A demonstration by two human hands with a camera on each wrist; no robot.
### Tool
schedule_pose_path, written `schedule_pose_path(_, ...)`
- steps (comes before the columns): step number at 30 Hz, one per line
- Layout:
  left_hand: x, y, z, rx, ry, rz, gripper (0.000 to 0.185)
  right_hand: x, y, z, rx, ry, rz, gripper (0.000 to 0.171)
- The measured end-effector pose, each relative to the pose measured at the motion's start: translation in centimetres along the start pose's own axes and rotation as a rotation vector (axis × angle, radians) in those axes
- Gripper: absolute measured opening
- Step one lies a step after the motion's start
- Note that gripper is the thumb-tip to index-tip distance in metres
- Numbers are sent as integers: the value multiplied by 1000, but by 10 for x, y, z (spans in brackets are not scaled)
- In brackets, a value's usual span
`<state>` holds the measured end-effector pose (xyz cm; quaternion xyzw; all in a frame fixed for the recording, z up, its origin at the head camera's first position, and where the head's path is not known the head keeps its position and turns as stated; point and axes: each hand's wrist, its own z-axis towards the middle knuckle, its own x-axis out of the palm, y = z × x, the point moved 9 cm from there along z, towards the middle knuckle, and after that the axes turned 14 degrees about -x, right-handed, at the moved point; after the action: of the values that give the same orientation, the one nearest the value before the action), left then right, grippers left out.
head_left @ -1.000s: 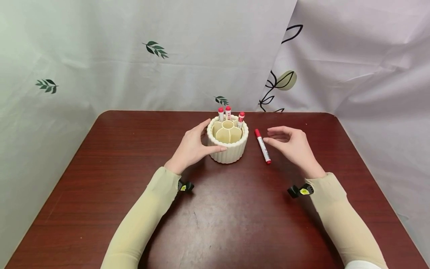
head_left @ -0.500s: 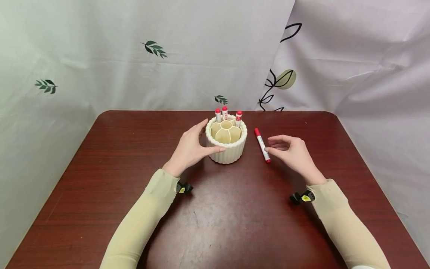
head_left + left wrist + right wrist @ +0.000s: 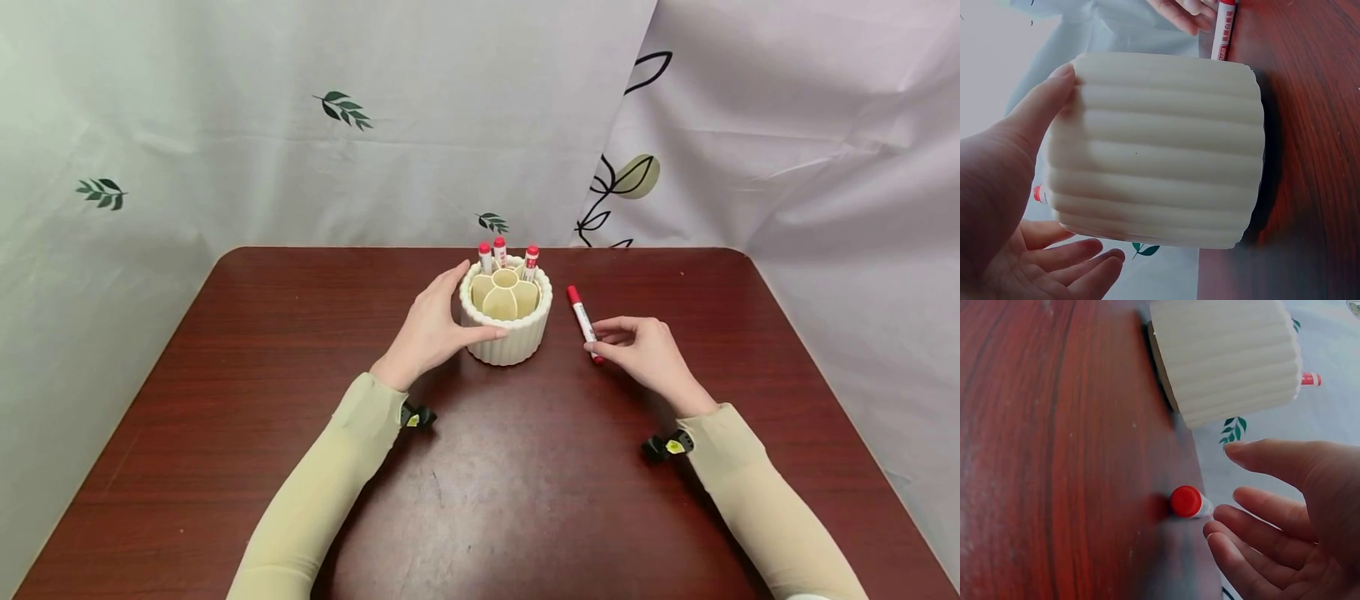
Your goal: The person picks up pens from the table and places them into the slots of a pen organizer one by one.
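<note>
The marker lies flat on the desk, towards the far edge and just right of the ribbed cream pen holder, its red cap pointing away from the person. The right hand is down at the marker's near end, fingers loosely bent and fingertips at the barrel; whether they already pinch it cannot be told — the right wrist view shows them still parted beside the cap. The marker looks light, stiff and smooth, and being round it would likely roll if nudged, so a thumb-and-finger pinch across the middle of the barrel seems the surest hold. The left hand grips the holder's side, thumb in front — three more red-capped markers stand in its far compartments.
</note>
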<state>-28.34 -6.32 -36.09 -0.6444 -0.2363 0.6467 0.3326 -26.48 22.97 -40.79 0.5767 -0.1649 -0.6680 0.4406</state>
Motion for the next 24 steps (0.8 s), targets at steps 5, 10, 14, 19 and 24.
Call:
schedule_pose_path(5,2,-1,4,37,8,-55,112,3,-4,0,-2,6,-7,33)
schedule_pose_path(10,2,-1,6,37,18,-77,112,4,-4,1,-24,6,-46,33)
schedule_pose_path(14,1,-1,5,33,24,-72,114,6,-5,2,-28,10,-81,34)
schedule_pose_path(19,1,-1,6,33,24,-63,115,10,-6,3,-25,31,-110,35)
schedule_pose_path(24,1,-1,6,36,24,-62,115,11,-6,5,-33,42,-142,29)
